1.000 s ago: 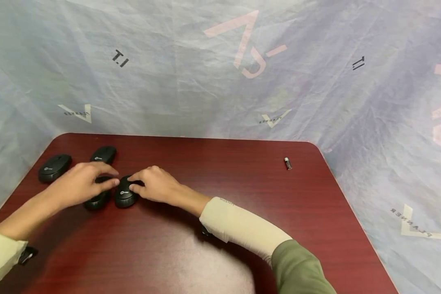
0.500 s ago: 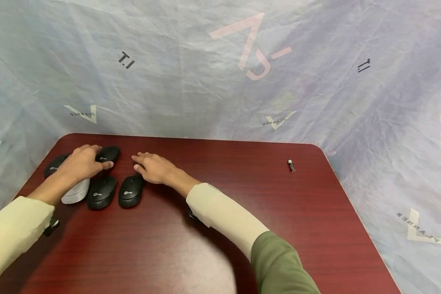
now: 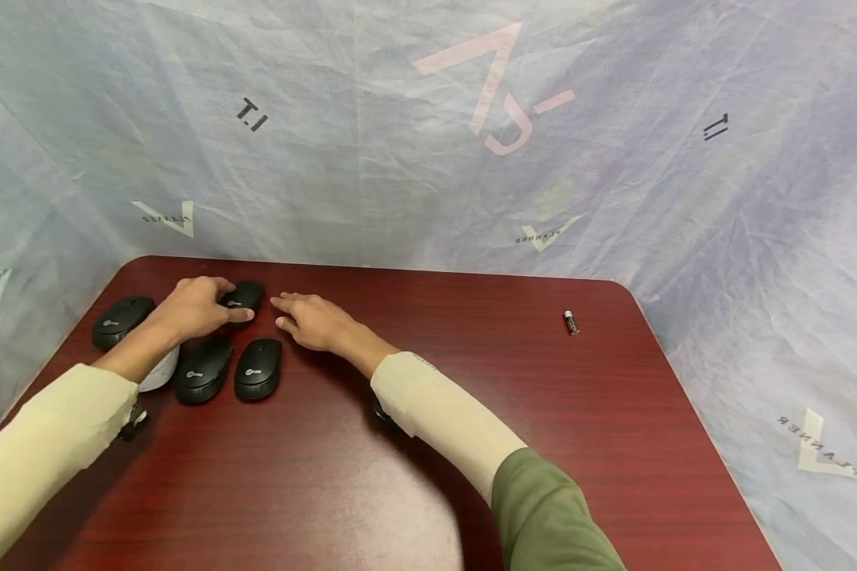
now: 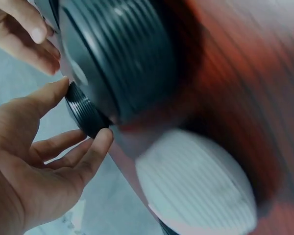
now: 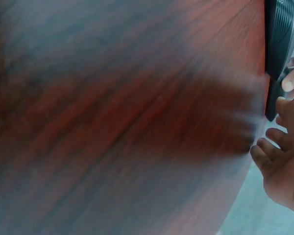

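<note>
In the head view my left hand (image 3: 196, 308) grips a black computer mouse (image 3: 246, 300) at the back left of the table. The left wrist view shows its thumb and fingers on opposite sides of that mouse (image 4: 85, 112). Just to the right, my right hand (image 3: 317, 321) is held with fingers extended and nothing in its grasp. Two more black mice, a left one (image 3: 203, 373) and a right one (image 3: 259, 369), lie side by side in front. A white mouse (image 3: 161, 373) is partly hidden under my left forearm.
Another black mouse (image 3: 121, 321) lies at the table's left edge. A small battery (image 3: 570, 322) rests far right on the dark red table (image 3: 428, 476). Printed grey fabric (image 3: 371, 143) hangs behind and around the table.
My left hand went from the front mice to the back mouse, then slid it right. My right hand let go of the front right mouse and moved back beyond it.
</note>
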Demonstrator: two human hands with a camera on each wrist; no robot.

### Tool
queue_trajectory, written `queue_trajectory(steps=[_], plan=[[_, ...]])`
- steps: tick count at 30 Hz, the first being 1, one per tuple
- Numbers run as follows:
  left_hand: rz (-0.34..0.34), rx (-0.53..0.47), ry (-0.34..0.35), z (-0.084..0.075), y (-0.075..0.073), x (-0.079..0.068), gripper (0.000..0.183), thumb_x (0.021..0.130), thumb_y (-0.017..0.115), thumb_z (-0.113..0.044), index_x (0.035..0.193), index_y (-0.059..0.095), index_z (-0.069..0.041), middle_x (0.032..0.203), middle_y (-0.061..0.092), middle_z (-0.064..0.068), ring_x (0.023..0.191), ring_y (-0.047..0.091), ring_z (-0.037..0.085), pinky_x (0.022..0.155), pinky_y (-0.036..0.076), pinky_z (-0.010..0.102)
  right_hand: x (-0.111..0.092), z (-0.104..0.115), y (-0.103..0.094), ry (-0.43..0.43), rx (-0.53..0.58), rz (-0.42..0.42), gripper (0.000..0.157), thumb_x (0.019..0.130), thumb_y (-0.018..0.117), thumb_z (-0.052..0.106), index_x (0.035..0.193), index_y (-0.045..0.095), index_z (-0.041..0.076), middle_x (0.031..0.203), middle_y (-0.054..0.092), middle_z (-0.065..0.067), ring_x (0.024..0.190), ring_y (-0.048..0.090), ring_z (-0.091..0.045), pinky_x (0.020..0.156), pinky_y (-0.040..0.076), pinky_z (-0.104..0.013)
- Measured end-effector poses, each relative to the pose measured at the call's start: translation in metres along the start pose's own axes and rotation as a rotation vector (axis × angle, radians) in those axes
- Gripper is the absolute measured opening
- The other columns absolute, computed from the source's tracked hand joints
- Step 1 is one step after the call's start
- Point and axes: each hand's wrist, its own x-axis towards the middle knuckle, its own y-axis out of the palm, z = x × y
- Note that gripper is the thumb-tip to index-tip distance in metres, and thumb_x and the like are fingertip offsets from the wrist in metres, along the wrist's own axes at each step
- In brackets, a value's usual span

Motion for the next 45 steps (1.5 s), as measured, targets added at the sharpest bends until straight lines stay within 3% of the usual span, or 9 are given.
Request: queue_trajectory(steps=[4,11,14,22,31,35,40,44,45], plan=[[0.016,-0.035,0.005,-0.014,0.005,0.003,0.083,0.103,0.082,-0.042,0.155,0.053,0.016,0.147,0.062,0.043,0.138,0.058,0.060,0.111,0.053,0.074,-0.020,0.009,-0.019,0.019,0.013,0.000,0.058,0.123,0.046,0.037,0.178,0.037,0.020,0.185,0.037,-0.002,0.173,0.033,-0.013,0.143,0.029,-0.029],[0.040,-0.070,0.038,-0.031,0.014,0.009,0.084,0.098,0.090,-0.036,0.156,0.054,0.013,0.144,0.067,0.039,0.134,0.065,0.054,0.113,0.055,0.071,0.012,-0.033,0.011,0.040,0.057,-0.027,0.063,0.120,0.054,0.039,0.179,0.033,0.029,0.185,0.034,0.008,0.172,0.030,-0.007,0.143,0.027,-0.027],[0.044,-0.088,0.063,-0.036,0.016,0.010,0.083,0.096,0.092,-0.032,0.156,0.056,0.012,0.148,0.065,0.039,0.133,0.067,0.052,0.114,0.056,0.070,0.012,-0.043,0.012,0.030,0.061,-0.042,0.067,0.119,0.057,0.042,0.179,0.032,0.029,0.185,0.034,0.007,0.172,0.030,-0.007,0.142,0.028,-0.026],[0.052,-0.139,0.121,-0.051,0.023,0.011,0.077,0.095,0.093,-0.020,0.156,0.057,0.010,0.148,0.065,0.040,0.130,0.071,0.051,0.112,0.059,0.067,-0.015,-0.046,-0.009,0.055,0.130,-0.016,0.075,0.114,0.068,0.046,0.178,0.035,0.025,0.185,0.035,0.003,0.171,0.035,-0.012,0.142,0.032,-0.029],[0.043,-0.151,0.164,-0.073,0.035,0.012,0.075,0.092,0.095,-0.018,0.153,0.062,0.010,0.141,0.072,0.036,0.126,0.074,0.047,0.110,0.062,0.061,-0.031,-0.067,-0.010,0.064,0.078,-0.047,0.069,0.113,0.068,0.051,0.172,0.049,0.020,0.175,0.052,0.001,0.162,0.051,-0.017,0.135,0.045,-0.033],[0.056,-0.160,0.167,-0.085,0.039,0.010,0.076,0.091,0.097,-0.018,0.152,0.062,0.009,0.143,0.071,0.035,0.127,0.075,0.045,0.111,0.063,0.060,-0.041,-0.076,-0.011,0.066,0.077,-0.039,0.074,0.110,0.069,0.060,0.169,0.052,0.019,0.173,0.055,-0.005,0.161,0.052,-0.020,0.134,0.047,-0.035],[0.073,-0.159,0.191,-0.101,0.047,0.012,0.076,0.090,0.098,-0.019,0.151,0.063,0.010,0.143,0.071,0.035,0.126,0.076,0.044,0.111,0.064,0.057,-0.061,-0.080,-0.016,0.068,0.040,-0.057,0.080,0.106,0.071,0.065,0.166,0.055,0.014,0.172,0.055,-0.011,0.160,0.055,-0.025,0.131,0.052,-0.037],[0.098,-0.168,0.202,-0.115,0.054,0.013,0.076,0.090,0.098,-0.019,0.152,0.063,0.010,0.142,0.072,0.033,0.127,0.075,0.043,0.111,0.064,0.056,-0.078,-0.082,-0.021,0.082,0.016,-0.054,0.076,0.106,0.074,0.059,0.164,0.058,0.012,0.170,0.056,-0.014,0.157,0.058,-0.029,0.127,0.055,-0.040],[0.098,-0.168,0.212,-0.111,0.062,0.022,0.078,0.089,0.099,-0.022,0.151,0.064,0.008,0.140,0.073,0.031,0.125,0.076,0.041,0.108,0.066,0.053,-0.086,-0.078,-0.026,0.084,0.014,-0.053,0.075,0.107,0.075,0.057,0.163,0.058,0.010,0.168,0.058,-0.016,0.155,0.060,-0.031,0.126,0.057,-0.042]])
